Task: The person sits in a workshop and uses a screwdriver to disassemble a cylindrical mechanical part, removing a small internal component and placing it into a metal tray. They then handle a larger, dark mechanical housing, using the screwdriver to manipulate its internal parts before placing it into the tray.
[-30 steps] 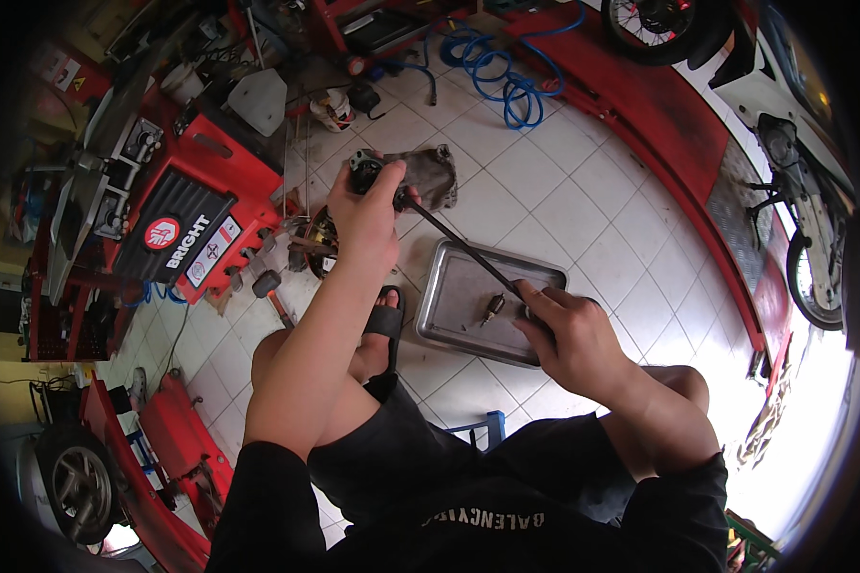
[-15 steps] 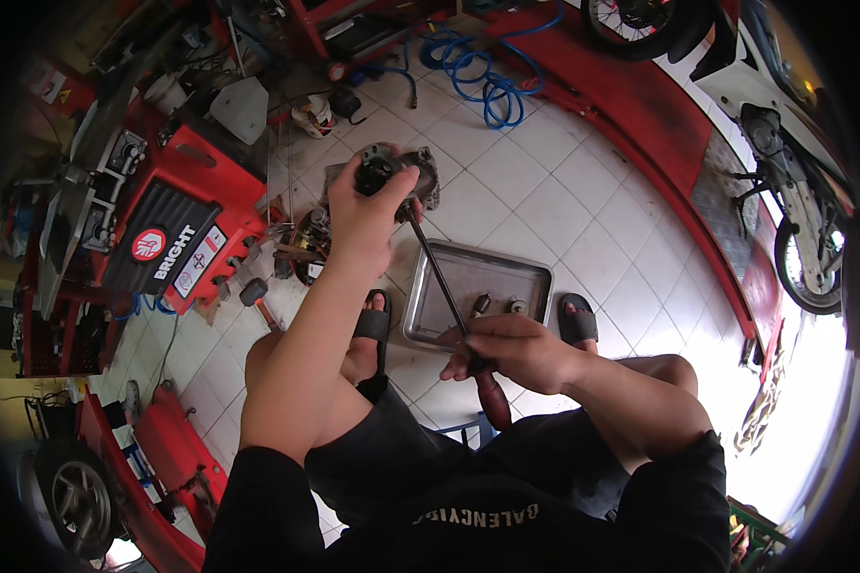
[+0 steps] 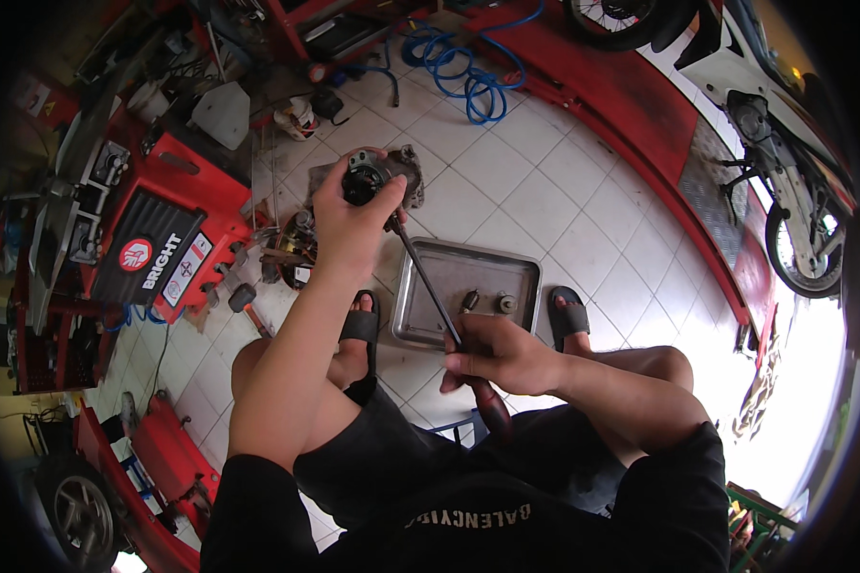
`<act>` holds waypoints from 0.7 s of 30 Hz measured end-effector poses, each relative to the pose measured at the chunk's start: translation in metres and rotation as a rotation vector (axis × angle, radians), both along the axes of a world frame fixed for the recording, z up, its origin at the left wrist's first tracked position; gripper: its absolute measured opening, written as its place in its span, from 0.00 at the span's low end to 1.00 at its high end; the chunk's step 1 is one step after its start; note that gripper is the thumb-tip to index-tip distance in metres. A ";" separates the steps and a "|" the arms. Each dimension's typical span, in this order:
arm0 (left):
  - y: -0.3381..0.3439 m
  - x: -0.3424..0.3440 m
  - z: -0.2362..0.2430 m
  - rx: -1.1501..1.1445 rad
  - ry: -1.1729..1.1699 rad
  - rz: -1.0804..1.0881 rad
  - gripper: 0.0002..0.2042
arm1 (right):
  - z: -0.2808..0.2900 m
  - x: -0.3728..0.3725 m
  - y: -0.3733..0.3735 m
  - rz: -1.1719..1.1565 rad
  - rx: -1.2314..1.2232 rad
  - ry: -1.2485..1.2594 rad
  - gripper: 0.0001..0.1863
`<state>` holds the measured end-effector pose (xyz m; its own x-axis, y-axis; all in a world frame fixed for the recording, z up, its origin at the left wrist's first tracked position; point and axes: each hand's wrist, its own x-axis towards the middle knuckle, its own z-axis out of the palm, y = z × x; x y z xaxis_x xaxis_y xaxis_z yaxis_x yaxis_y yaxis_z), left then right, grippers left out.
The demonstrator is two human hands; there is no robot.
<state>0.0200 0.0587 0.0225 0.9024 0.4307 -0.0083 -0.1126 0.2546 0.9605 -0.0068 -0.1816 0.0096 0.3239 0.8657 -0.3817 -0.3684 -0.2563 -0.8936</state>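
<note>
Screwdriver clasped in right grip | handle jutting bodyward | metal part clasped in left grip

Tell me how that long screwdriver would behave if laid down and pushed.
The screwdriver is probably stiff, as its long shaft looks straight and metallic. Laid down and pushed, it might roll, since its thick red handle looks rounded.

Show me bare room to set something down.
Bare tiles lie beyond the tray, up to the red ramp; the tray's floor beyond the two small metal parts also shows bare. It is crowded at left around the red machine and hammer, and at the tray's near edge, under the right hand.
</note>
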 end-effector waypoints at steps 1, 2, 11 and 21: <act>0.000 0.000 -0.001 0.015 -0.016 0.006 0.15 | 0.009 0.001 0.002 0.012 -0.008 0.075 0.16; 0.000 0.000 -0.001 0.031 -0.033 0.012 0.15 | 0.014 0.002 0.002 0.023 -0.017 0.149 0.16; -0.007 -0.001 -0.002 0.120 0.034 -0.031 0.16 | 0.012 0.010 -0.004 -0.056 0.018 0.179 0.16; -0.016 0.002 -0.005 0.109 0.015 -0.040 0.16 | 0.007 0.005 -0.003 -0.196 -0.030 0.070 0.19</act>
